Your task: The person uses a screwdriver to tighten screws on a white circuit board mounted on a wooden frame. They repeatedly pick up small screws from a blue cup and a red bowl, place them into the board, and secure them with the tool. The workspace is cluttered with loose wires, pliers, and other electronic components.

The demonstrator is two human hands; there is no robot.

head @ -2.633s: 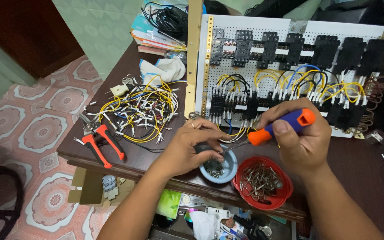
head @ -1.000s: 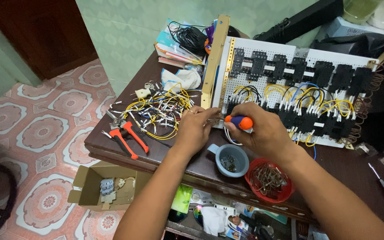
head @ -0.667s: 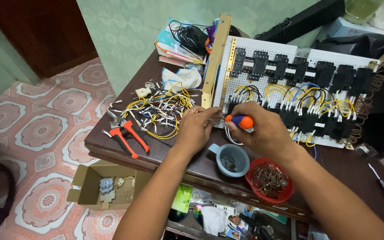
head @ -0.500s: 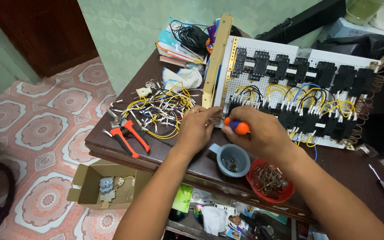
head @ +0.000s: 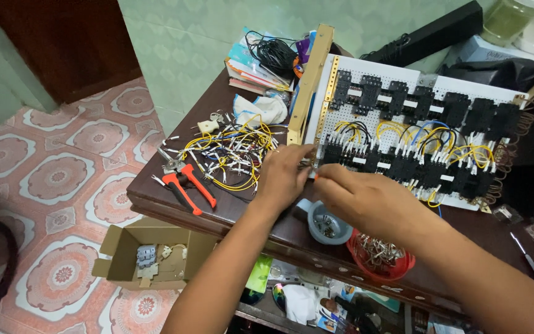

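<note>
Screwdriver (head: 317, 177), light, rigid, best gripped by its orange handle, sits almost hidden inside clenched right hand (head: 366, 201) at white perforated board's (head: 375, 120) lower-left edge, left hand (head: 285, 176) pinching something unclear beside it.

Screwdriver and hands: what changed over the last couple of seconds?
Right hand carried the orange screwdriver from above the bowls to the board's lower left corner; now only its orange tip shows. Left hand left the blue bowl and moved up to the same spot. Pliers, wires and bowls stayed put.
</note>
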